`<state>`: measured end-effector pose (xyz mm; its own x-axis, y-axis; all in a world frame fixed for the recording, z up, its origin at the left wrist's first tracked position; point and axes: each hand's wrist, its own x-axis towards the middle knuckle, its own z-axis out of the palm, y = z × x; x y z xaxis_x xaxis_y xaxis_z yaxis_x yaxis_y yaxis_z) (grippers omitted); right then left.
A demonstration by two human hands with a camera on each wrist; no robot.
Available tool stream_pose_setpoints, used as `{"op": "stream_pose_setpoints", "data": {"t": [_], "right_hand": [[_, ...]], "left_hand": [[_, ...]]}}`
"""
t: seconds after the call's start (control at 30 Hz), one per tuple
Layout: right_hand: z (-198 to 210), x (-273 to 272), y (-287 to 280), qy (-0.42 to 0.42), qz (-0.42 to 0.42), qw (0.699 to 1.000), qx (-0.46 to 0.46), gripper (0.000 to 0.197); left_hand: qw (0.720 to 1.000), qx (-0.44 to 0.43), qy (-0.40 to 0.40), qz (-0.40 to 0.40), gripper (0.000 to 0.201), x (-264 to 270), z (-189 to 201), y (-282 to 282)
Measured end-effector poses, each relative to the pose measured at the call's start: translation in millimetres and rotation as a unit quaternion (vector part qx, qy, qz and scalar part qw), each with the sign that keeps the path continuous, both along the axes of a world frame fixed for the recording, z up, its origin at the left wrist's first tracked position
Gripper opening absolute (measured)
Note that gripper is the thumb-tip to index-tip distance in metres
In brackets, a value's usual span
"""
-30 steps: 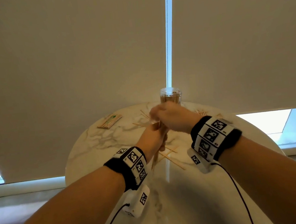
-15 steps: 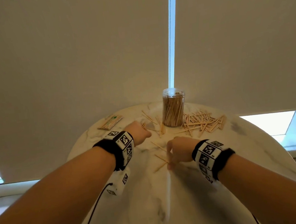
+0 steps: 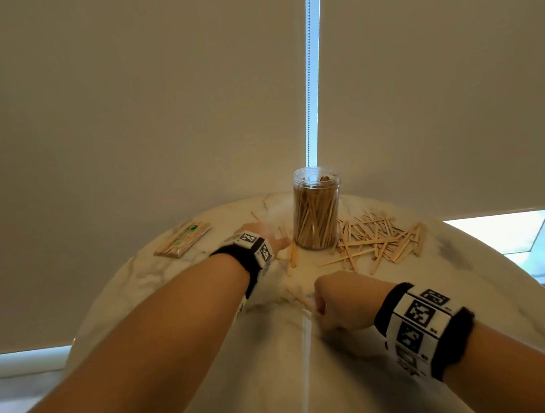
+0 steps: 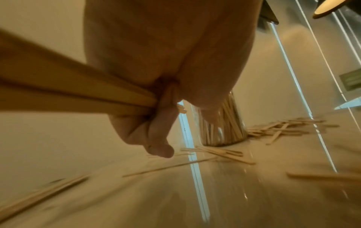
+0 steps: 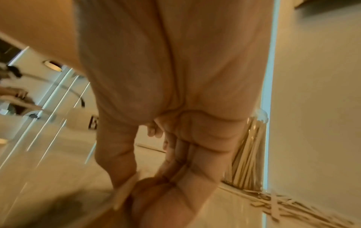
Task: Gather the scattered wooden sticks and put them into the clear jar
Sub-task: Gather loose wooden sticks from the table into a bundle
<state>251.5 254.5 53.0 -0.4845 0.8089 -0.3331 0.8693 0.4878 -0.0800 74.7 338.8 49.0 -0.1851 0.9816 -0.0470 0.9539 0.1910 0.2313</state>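
The clear jar [image 3: 316,208] stands at the far side of the round marble table [image 3: 213,364], packed with upright wooden sticks. A heap of loose sticks [image 3: 378,239] lies to its right, and a few more sticks [image 3: 291,254] lie to its left. My left hand [image 3: 264,237] is low beside the jar's left; in the left wrist view it grips a bundle of sticks [image 4: 78,95] in curled fingers. My right hand [image 3: 334,297] is nearer me, knuckles up on the table; in the right wrist view its thumb and fingers pinch a stick [image 5: 126,191].
A flat packet with green print [image 3: 183,239] lies at the table's far left. Beige roller blinds hang right behind the table, with a bright gap and bead chain [image 3: 312,67] above the jar. The table's edge [image 3: 508,282] curves round at the right.
Both hands came down from the jar's mouth and apart. The left moved out to the sticks left of the jar; the right dropped to the table nearer me and pinched a stick.
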Motion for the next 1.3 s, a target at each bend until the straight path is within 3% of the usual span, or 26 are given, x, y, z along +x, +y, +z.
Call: {"op": "stream_pose_setpoints", "data": {"t": [0.1,0.3,0.43,0.5,0.63,0.77,0.83,1.0,1.07,1.23,1.3], "right_hand": [[2.8,-1.9,9.1,-0.029,0.015,0.999,0.002,0.032],[4.1,8.0,27.4,-0.047,0.006,0.999,-0.001,0.018],[5.7,15.7,36.2,-0.045,-0.012,0.999,0.017,0.030],[4.7,15.2,34.7,-0.044,-0.006,0.999,0.022,0.020],[2.2,9.7,23.6,-0.036,0.014,0.999,0.037,0.026],[0.4,4.4,20.0,-0.031,0.002,0.999,0.034,0.026],[-1.6,4.5,20.3,-0.018,-0.009,0.999,0.028,0.029],[2.4,1.7,17.5,0.041,-0.052,0.997,0.037,0.026],[4.1,-4.4,14.3,0.052,-0.052,0.997,0.024,0.023],[-4.9,-12.2,5.6,-0.005,-0.047,0.999,-0.027,0.046],[-2.4,-9.8,3.8,-0.025,-0.023,0.999,-0.025,0.042]], "left_hand": [[0.999,-0.013,0.034,-0.024,0.072,12.3,-24.5,20.5],[0.993,-0.028,0.103,-0.048,0.035,11.6,-25.3,37.4],[0.989,-0.049,0.125,-0.060,0.018,6.1,-21.2,39.7],[0.989,-0.064,0.125,-0.054,0.012,5.1,-21.1,39.2],[0.983,-0.111,0.136,-0.044,0.011,6.6,-13.9,28.7],[0.971,-0.171,0.165,-0.011,0.024,-6.2,-24.6,27.7],[0.973,-0.151,0.176,-0.001,0.032,-10.6,-22.4,13.7],[0.965,-0.157,0.208,-0.009,0.026,-26.4,-33.8,7.3],[0.972,-0.141,0.189,-0.005,0.030,-29.6,-29.4,5.7],[0.994,-0.103,0.038,0.005,0.038,-22.2,4.8,0.3],[0.995,-0.083,-0.038,0.038,0.042,-25.3,7.0,12.6]]}}
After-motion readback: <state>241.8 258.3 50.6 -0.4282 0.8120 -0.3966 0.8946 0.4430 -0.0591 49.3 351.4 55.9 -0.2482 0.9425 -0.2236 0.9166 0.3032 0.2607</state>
